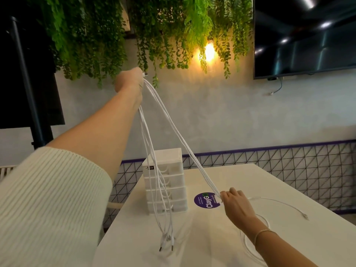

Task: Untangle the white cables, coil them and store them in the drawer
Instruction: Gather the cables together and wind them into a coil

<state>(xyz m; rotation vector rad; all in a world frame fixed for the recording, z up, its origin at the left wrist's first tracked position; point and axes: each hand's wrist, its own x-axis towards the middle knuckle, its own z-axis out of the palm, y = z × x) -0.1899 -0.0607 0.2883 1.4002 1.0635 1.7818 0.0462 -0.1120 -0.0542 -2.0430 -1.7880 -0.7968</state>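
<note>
L hand point(129, 79) raised high, fist closed round a bundle of thin white cables point(169, 130); one metal-tipped plug sticks out past the knuckles. Smooth round cords fan down in two groups: one hangs slack in front of the drawer unit point(165, 182), plug ends touching the table point(221, 247); other runs taut to R hand point(234, 202), which pinches the strands low near the tabletop. Drawer unit: white plastic, four stacked drawers, boxy. Another white cable point(279, 204) lies loose on the matte white table, right of R hand. Round purple sticker point(207, 200) beside the unit. L sleeve point(48, 199) ribbed cream knit.
</note>
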